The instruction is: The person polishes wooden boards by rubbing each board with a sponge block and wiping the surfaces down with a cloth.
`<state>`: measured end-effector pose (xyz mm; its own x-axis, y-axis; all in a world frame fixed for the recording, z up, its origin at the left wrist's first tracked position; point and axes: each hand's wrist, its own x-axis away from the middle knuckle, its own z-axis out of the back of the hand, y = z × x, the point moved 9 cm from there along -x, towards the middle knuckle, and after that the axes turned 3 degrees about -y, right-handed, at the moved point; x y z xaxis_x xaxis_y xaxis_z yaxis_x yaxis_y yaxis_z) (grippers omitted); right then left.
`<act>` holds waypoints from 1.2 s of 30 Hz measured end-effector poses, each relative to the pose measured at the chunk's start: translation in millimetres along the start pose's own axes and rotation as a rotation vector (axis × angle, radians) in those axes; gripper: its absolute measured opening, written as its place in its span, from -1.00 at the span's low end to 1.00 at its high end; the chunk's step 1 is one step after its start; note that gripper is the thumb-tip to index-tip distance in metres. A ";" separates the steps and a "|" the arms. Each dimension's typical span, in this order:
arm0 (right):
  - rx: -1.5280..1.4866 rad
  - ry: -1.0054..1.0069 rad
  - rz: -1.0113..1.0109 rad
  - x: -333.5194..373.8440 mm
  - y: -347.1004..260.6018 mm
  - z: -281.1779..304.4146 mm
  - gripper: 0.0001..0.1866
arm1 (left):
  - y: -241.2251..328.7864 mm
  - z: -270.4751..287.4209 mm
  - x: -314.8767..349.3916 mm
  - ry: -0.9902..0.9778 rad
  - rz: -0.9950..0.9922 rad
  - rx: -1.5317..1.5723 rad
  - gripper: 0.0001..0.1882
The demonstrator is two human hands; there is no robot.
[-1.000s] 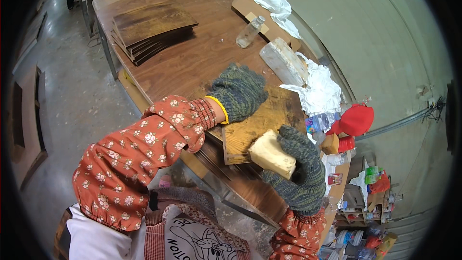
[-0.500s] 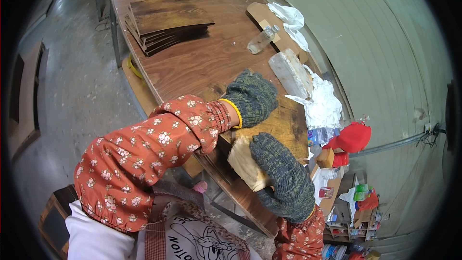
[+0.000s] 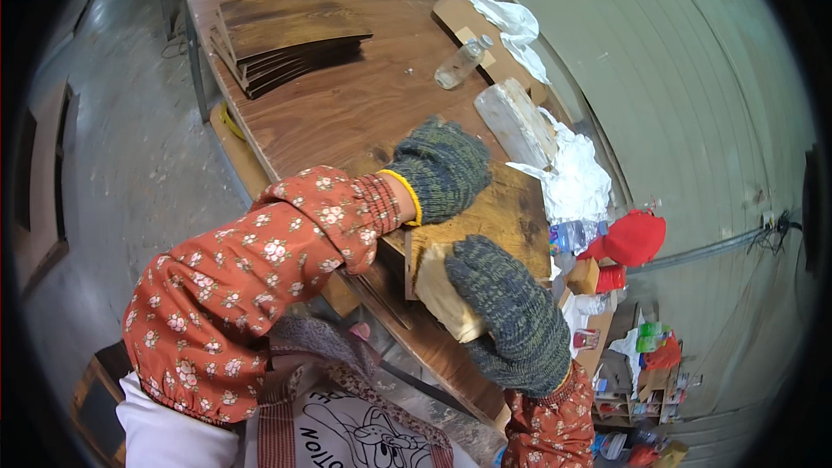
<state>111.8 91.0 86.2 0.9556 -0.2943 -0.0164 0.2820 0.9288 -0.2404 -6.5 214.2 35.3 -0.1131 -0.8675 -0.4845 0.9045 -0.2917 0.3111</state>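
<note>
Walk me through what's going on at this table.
A person is handling a dark-streaked wooden panel on the brown table. The gloved left hand rests on the panel, while the gloved right hand grips a cream-coloured block at its near edge. A stack of similar panels sits farther up the table, and a clear bottle stands across from it.

Black capital letters (image 3: 312,446) — partly hidden — on the wearer's pale garment (image 3: 373,416).
</note>
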 end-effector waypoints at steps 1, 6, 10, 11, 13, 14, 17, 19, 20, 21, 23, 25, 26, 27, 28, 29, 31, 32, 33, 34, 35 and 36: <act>-0.015 0.047 0.027 2.1 0.7 3.4 -0.29 | -0.5 2.2 -0.2 0.013 0.002 0.014 -0.64; 0.046 0.109 -0.077 33.2 45.1 19.8 -0.28 | -2.2 6.5 -0.8 0.017 -0.003 -0.011 -0.64; 0.037 0.225 -0.162 65.1 66.9 38.0 -0.31 | 10.2 7.4 2.5 0.024 -0.067 0.000 -0.64; 0.030 0.288 -0.107 65.5 60.2 41.7 -0.31 | 10.0 9.3 2.9 0.038 -0.052 -0.002 -0.64; 0.076 0.259 -0.091 57.6 50.5 32.8 -0.34 | 11.0 13.0 2.9 0.061 -0.029 -0.001 -0.65; 0.093 0.260 -0.044 48.8 41.4 27.8 -0.35 | 12.3 13.7 2.8 0.054 -0.041 0.002 -0.65; 0.061 0.223 0.071 21.2 17.4 2.8 -0.40 | 15.7 15.1 3.3 0.032 -0.070 0.014 -0.66; 0.028 0.208 0.097 16.1 15.3 -4.7 -0.44 | 16.3 15.0 3.0 0.013 -0.082 0.027 -0.66; 0.017 0.210 0.095 16.7 18.4 -6.8 -0.46 | 17.9 18.3 3.8 0.044 -0.093 0.021 -0.66; 0.005 0.211 0.096 22.5 24.0 -7.0 -0.48 | 19.8 19.5 3.8 0.058 -0.102 0.013 -0.66; 0.024 0.252 0.087 41.1 41.9 -1.5 -0.50 | 20.8 19.4 3.8 0.043 -0.099 0.003 -0.66; 0.129 0.234 0.068 63.8 66.4 4.0 -0.49 | 23.0 20.2 2.7 0.032 -0.106 0.012 -0.67; 0.235 0.310 0.027 81.8 77.5 13.5 -0.45 | 25.7 23.4 3.1 0.055 -0.128 0.016 -0.67; 0.071 0.387 -0.059 101.6 98.1 26.9 -0.42 | 26.8 24.4 2.4 0.050 -0.128 0.016 -0.68; -0.031 0.411 -0.158 118.6 119.7 34.8 -0.38 | 27.4 23.6 1.7 0.020 -0.129 0.018 -0.68; -0.189 0.512 -0.138 130.8 132.7 42.8 -0.40 | 27.5 23.6 0.9 0.001 -0.124 0.016 -0.68; -0.012 0.492 -0.303 154.9 152.6 50.2 -0.44 | 26.4 20.7 -0.2 -0.060 -0.092 0.008 -0.69; -0.068 0.523 -0.389 164.1 161.6 50.0 -0.44 | 27.4 22.2 -0.5 -0.058 -0.096 0.015 -0.69; -0.122 0.566 -0.456 171.7 168.0 49.2 -0.44 | 28.1 22.7 -0.1 -0.054 -0.096 0.015 -0.69; -0.181 0.612 -0.592 180.6 177.3 46.3 -0.45 | 28.5 23.4 -0.5 -0.048 -0.094 0.012 -0.70; -0.201 0.622 -0.426 173.8 164.1 45.9 -0.44 | 29.4 24.5 -0.4 -0.031 -0.099 0.016 -0.70; -0.228 0.634 -0.332 169.3 155.1 43.7 -0.43 | 30.4 25.1 -0.2 -0.017 -0.104 0.015 -0.70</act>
<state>321.1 195.0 88.6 0.5709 -0.6883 -0.4475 0.4559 0.7191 -0.5244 10.7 195.4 65.4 -0.2131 -0.8388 -0.5010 0.8811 -0.3866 0.2724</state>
